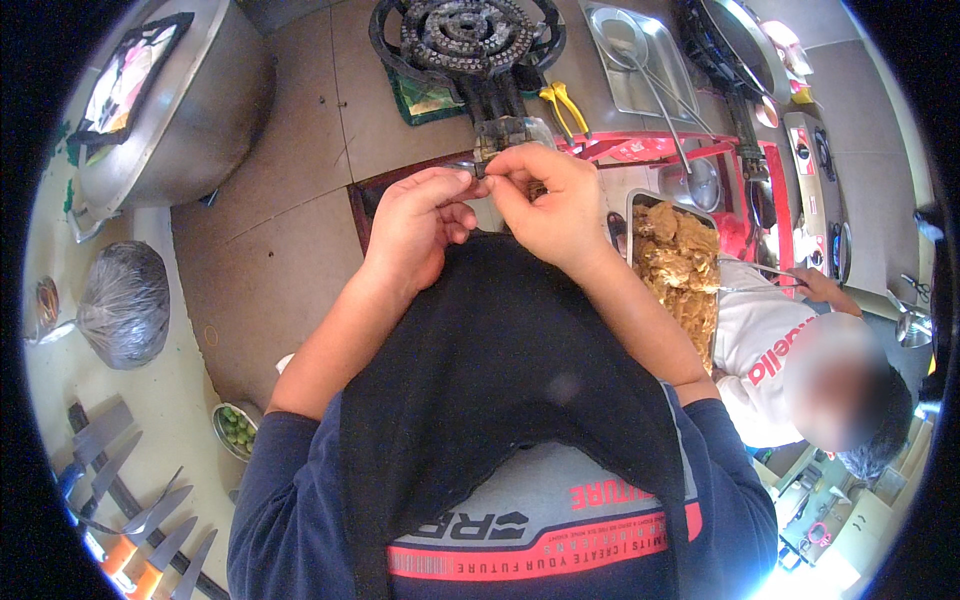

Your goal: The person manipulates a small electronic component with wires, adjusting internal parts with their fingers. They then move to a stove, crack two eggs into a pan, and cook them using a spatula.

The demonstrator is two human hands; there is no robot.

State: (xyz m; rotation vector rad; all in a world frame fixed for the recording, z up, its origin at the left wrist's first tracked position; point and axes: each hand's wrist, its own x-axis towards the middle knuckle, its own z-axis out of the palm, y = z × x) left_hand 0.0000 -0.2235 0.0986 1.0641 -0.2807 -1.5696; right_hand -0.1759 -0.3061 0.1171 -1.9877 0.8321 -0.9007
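Observation:
Both hands meet in front of my chest, just below the stem of a round black cast-iron gas burner. My left hand is closed, its thumb and forefinger pinching a small dark piece. Fingertip to fingertip with it, my right hand pinches at the same spot. The piece is too small and too covered to name. Right behind my fingers sits the metal end of the burner's stem. Yellow-handled pliers lie on the counter to the right of the stem.
A large metal pot stands at left, above a tied plastic bag. Knives hang lower left, near a bowl of green fruit. At right, a co-worker holds tongs over a tray of browned food. A strainer rests beyond.

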